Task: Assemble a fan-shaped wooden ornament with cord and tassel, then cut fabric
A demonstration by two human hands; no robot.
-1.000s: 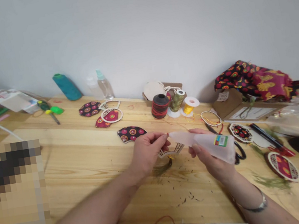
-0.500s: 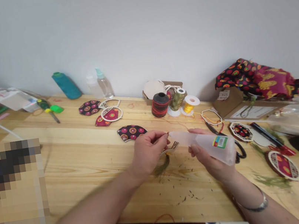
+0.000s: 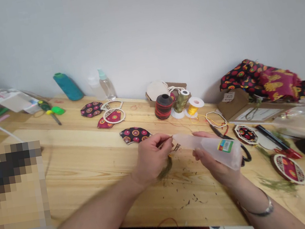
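My right hand point(image 3: 220, 165) is wrapped around a translucent white squeeze bottle point(image 3: 222, 151) with a green and yellow label, its nozzle pointing left. At that nozzle, my left hand point(image 3: 155, 154) is closed in a pinch; what its fingertips hold is too small to make out. Below these fingers, part of a cut-out lattice piece point(image 3: 177, 147) shows, and a green tassel point(image 3: 166, 168) hangs beside the palm. Behind my left hand lies a dark fan-shaped patterned fabric piece point(image 3: 135, 134).
Thread spools point(image 3: 163, 107) stand by the wall. Scissors point(image 3: 244, 154), a marker point(image 3: 277, 141) and finished ornaments point(image 3: 289, 168) lie to the right, near a box point(image 3: 251, 111) topped with fabric. Left of centre are more fabric pieces point(image 3: 91, 109) and a teal thread cone point(image 3: 68, 87).
Both hands stay nearly in place, with the bottle's nozzle still at the left fingertips. The lattice piece and tassel under my left hand have shifted slightly and show less.
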